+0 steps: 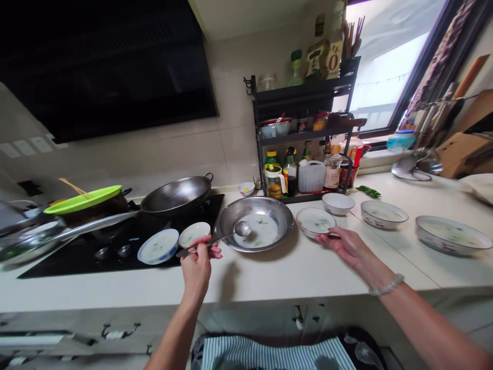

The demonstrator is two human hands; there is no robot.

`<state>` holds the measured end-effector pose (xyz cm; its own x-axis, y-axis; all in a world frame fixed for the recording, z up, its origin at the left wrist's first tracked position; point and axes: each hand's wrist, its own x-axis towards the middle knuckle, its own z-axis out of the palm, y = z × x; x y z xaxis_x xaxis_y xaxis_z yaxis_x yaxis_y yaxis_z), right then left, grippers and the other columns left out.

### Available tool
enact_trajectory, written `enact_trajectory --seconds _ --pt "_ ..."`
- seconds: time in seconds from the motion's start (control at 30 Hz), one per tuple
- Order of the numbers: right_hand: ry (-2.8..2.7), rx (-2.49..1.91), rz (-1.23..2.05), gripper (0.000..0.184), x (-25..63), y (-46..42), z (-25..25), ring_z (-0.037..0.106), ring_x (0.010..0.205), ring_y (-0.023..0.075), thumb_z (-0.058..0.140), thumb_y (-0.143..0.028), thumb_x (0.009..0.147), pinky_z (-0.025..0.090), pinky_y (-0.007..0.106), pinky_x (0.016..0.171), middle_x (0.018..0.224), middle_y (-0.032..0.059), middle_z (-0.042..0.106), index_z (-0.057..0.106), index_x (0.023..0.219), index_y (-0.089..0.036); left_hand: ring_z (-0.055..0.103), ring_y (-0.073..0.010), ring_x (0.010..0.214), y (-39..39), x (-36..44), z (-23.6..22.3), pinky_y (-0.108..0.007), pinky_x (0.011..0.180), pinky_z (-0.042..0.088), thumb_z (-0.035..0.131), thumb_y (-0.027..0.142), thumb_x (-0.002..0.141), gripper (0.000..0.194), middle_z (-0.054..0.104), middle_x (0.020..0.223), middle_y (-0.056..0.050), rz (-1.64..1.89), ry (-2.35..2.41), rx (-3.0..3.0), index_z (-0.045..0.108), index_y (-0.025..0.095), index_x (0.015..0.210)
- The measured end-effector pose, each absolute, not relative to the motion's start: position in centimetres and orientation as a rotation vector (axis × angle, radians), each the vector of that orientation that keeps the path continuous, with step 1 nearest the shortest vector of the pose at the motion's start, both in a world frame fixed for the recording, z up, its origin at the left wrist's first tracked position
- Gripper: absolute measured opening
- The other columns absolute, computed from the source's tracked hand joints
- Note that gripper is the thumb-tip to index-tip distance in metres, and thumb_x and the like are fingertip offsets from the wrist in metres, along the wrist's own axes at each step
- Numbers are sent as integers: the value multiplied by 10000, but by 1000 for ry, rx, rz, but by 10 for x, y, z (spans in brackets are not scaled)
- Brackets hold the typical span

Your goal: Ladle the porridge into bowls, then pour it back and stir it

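Note:
My left hand (pixel 198 259) is closed around the dark handle of a metal ladle (pixel 242 229), whose bowl hangs over a wide steel basin (pixel 284 216). Inside the basin is a whitish soup (pixel 265 234) with green bits. My right hand (pixel 342 245) grips the rim of a small bowl (pixel 310 234) holding similar soup, just right of the basin. Behind that bowl stands another small white bowl (pixel 339 204). To the left of the basin, a blue-patterned bowl (pixel 148 257) and a smaller white bowl (pixel 191 226) also contain pale soup.
A wok (pixel 175 194) rests on the black stove (pixel 96 264), near a lime-green lid or basin (pixel 82 199). Two more filled bowls, a medium one (pixel 385 221) and a large one (pixel 442 246), stand at right. A black rack (pixel 300 139) with bottles rises behind; green peppers (pixel 368 192) lie beside it.

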<state>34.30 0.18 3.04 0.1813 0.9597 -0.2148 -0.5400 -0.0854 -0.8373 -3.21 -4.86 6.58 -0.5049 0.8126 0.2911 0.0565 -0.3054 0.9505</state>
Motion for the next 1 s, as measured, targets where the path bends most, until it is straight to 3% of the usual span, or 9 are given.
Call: enact_trajectory --seconds 0.33,0.57,0.7,0.77,0.87,1.0 --pt "-494 -1085 1394 238 343 45 30 715 685 251 696 -36 514 602 263 532 691 108 678 569 646 -186 669 -191 527 -58 -35 66 -329 512 584 565 367 795 280 681 606 -42 1838 1396 1123 606 117 911" --pt "-461 -1171 1390 225 341 77 36 712 705 228 653 -5 653 551 226 446 750 76 671 561 760 -180 667 -200 510 -54 -33 64 -347 499 591 568 390 784 305 684 596 -50 1838 1342 1107 603 114 909" --pt "-414 -1243 1353 118 338 98 35 679 739 184 653 -123 836 575 272 554 858 66 654 607 944 -137 667 -191 519 -51 -34 62 -340 513 594 550 396 803 321 692 615 -56 1808 1344 1114 602 105 928" --pt "-394 -1268 1343 225 338 107 34 661 842 179 627 -245 912 580 324 673 1033 79 647 608 1109 -137 666 -187 523 -51 -35 61 -337 518 594 542 400 811 327 689 613 -52 1805 1343 1111 598 102 933" --pt "-382 -1291 1338 342 338 118 34 629 985 206 597 -344 940 557 402 806 1221 94 598 579 1240 -181 665 -184 527 -50 -35 61 -334 517 593 539 401 814 330 684 609 -48 1802 1343 1115 593 99 935" --pt "-388 -1300 1344 350 338 129 35 621 1017 218 593 -341 941 548 418 833 1252 103 585 574 1254 -187 661 -181 520 -49 -33 64 -331 517 590 538 392 817 321 679 599 -41 1799 1341 1137 590 99 939"
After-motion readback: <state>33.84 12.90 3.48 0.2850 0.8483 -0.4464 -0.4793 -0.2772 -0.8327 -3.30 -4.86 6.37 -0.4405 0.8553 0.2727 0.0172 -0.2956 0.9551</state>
